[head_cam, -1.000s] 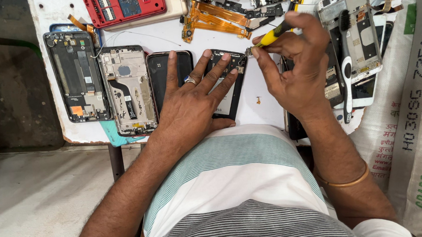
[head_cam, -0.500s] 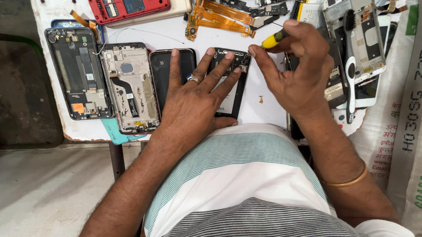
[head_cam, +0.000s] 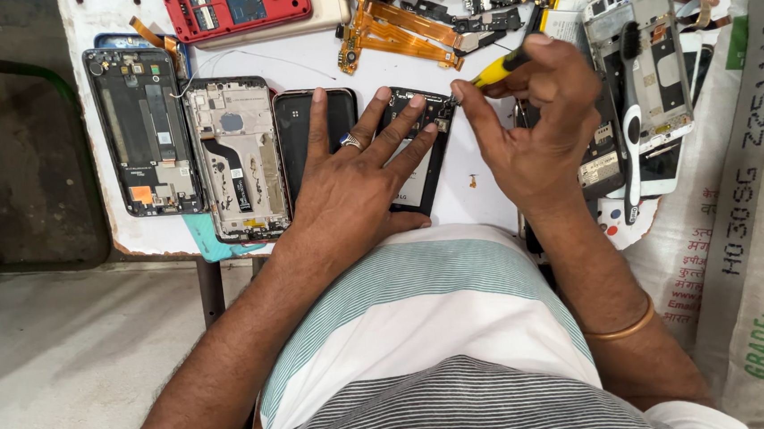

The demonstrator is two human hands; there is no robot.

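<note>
My left hand (head_cam: 355, 180) lies flat with fingers spread on an opened black phone (head_cam: 425, 162) on the white worktop (head_cam: 497, 193), pinning it down. A ring sits on one finger. My right hand (head_cam: 532, 119) grips a small screwdriver with a yellow and black handle (head_cam: 502, 67), its tip set against the phone's top right corner. A tiny screw (head_cam: 473, 181) lies on the worktop just right of the phone. A second black phone (head_cam: 300, 135) lies under my left index finger.
Two stripped phone frames (head_cam: 145, 132) (head_cam: 236, 157) lie to the left. A red phone body (head_cam: 237, 2), orange flex cables (head_cam: 396, 34) and small parts sit at the back. On the right are a white phone frame (head_cam: 657, 52) with a toothbrush (head_cam: 631, 125), and a printed sack (head_cam: 758, 215).
The view has shifted slightly. My right hand has turned the screwdriver a little at the phone's corner; my left hand stays pressed on the phone.
</note>
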